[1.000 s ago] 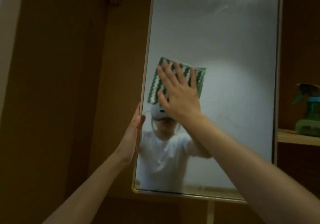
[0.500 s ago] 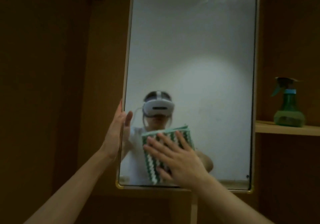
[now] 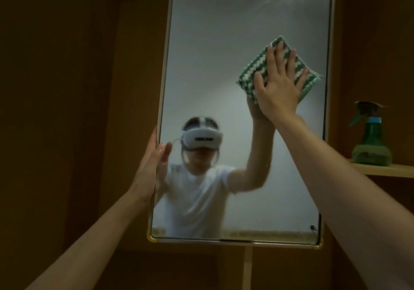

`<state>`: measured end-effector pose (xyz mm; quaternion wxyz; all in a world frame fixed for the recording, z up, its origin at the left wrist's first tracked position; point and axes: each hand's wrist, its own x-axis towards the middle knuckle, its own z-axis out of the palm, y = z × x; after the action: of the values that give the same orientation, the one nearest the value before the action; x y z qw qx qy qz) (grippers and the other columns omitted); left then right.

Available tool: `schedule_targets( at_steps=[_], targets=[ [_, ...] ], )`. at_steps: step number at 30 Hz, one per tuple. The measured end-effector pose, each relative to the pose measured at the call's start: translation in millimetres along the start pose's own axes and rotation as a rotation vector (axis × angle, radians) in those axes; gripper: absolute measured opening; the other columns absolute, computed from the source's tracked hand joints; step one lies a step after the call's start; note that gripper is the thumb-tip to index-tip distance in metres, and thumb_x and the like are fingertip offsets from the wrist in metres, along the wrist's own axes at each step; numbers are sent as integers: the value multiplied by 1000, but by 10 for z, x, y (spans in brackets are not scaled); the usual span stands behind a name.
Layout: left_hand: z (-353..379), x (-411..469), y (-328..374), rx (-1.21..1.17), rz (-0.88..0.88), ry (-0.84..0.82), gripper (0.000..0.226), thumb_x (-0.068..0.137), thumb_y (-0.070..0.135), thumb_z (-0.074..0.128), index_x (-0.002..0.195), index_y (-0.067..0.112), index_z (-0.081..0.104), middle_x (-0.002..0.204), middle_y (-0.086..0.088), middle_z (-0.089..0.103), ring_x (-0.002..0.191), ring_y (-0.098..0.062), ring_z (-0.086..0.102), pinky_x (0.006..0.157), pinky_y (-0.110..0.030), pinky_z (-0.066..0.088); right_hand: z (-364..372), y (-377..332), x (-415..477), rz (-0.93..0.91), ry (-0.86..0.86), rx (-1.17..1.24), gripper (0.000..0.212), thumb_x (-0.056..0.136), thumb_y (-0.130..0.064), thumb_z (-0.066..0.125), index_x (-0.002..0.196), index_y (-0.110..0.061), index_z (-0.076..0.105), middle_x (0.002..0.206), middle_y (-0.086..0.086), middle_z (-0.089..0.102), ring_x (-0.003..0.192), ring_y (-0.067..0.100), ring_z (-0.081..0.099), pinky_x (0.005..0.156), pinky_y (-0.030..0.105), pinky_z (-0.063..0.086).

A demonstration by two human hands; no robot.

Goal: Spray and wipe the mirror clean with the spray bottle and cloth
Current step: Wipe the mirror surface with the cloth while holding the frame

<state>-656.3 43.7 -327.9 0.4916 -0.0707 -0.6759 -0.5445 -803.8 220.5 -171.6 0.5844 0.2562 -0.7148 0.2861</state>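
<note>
The big mirror (image 3: 224, 65) is standing tall against the brown wall (image 3: 67, 110), and both arms are reaching up to it. The right arm is stretching up high, and the right hand (image 3: 277, 88) is lying flat with its fingers (image 3: 291, 59) spread wide open. It is not gripping anything; it is just pressing the cloth (image 3: 248, 72) against the glass. The cloth is sitting right under that palm, near the mirror's right edge, and its corners are poking out above and beside the fingers. It is green and white in wavy stripes, and it is tilting like a diamond. The left arm is reaching up lower down, and the left hand (image 3: 149, 166) is wrapping around the mirror's left edge, holding on to it with the thumb on the front. The glass is looking a little cloudy and streaky near the top. The green spray bottle (image 3: 370, 141) is standing upright on a wooden shelf (image 3: 385, 170), off to the right of the right hand and lower than it, with no hand touching it.
</note>
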Motion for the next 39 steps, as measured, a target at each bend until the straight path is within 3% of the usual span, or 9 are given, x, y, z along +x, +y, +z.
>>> schedule_targets(
  at_steps=[2, 7, 11, 13, 16, 20, 24, 32, 39],
  targets=[
    [-4, -6, 14, -1, 9, -3, 60, 94, 40, 32, 148, 25, 10, 155, -7, 19, 142, -12, 19, 117, -33, 13, 74, -66, -207, -98, -14, -9, 63, 92, -43, 31, 150, -30, 12, 159, -6, 6, 146, 18, -1, 115, 50, -7],
    [22, 0, -26, 1, 36, 22, 56, 97, 33, 26, 148, 18, 6, 157, 7, 6, 117, 19, 19, 110, -13, 16, 274, -205, -1165, -408, -47, -26, 64, 86, -45, 37, 146, -26, 29, 155, -3, 24, 143, 21, 18, 114, 49, 5],
    [52, 21, -31, 8, 34, 34, 62, 92, 34, 28, 147, 14, 9, 151, 9, 12, 109, 26, 32, 79, 12, 31, 389, -200, -2028, -593, -204, -73, 67, 88, -46, 38, 149, -31, 16, 156, -7, 10, 145, 19, 6, 113, 53, 4],
    [43, 18, -43, 6, 56, 45, 63, 93, 39, 33, 147, 13, 13, 151, 3, 21, 122, 16, 39, 98, -6, 36, 406, -108, -2376, -654, -258, -102, 67, 88, -45, 40, 149, -33, 16, 156, -9, 11, 146, 17, 4, 115, 51, -2],
    [7, 1, -22, 157, 12, 38, 71, 87, 50, 34, 148, 23, 9, 157, 1, 11, 142, -14, 13, 112, -34, 14, 392, 88, -2551, -699, -262, -131, 65, 88, -47, 41, 148, -34, 19, 155, -11, 16, 146, 14, 1, 117, 48, -3],
    [38, -37, 39, 222, 4, 41, 68, 93, 47, 37, 148, 28, 1, 158, 5, 3, 143, -17, 7, 112, -36, 11, 316, 348, -2164, -580, -200, -112, 67, 85, -49, 40, 147, -34, 21, 153, -10, 19, 146, 11, 0, 114, 49, 9],
    [66, -55, 68, 249, -15, 55, 64, 95, 37, 34, 147, 28, -1, 158, 5, 0, 144, -18, 5, 114, -43, 10, 137, 596, -1364, -374, -137, -123, 63, 91, -50, 28, 149, -30, 13, 157, -6, 8, 145, 11, -7, 116, 44, -4],
    [72, -75, 71, 239, 18, 52, 78, 88, 44, 45, 148, 26, -2, 158, 5, 0, 144, -16, 5, 104, -28, 10, -123, 356, -73, 147, -44, 78, 64, 93, -39, 33, 151, -28, 6, 159, -3, -2, 146, 18, -8, 114, 51, -12],
    [43, -78, 62, 214, 36, 38, 84, 81, 45, 47, 148, 27, -1, 158, 4, 2, 140, -8, 6, 102, -24, 12, 91, -63, -691, -233, -73, 37, 67, 85, -39, 36, 149, -28, 20, 158, -4, 13, 146, 19, 4, 114, 48, -8]
  ],
)
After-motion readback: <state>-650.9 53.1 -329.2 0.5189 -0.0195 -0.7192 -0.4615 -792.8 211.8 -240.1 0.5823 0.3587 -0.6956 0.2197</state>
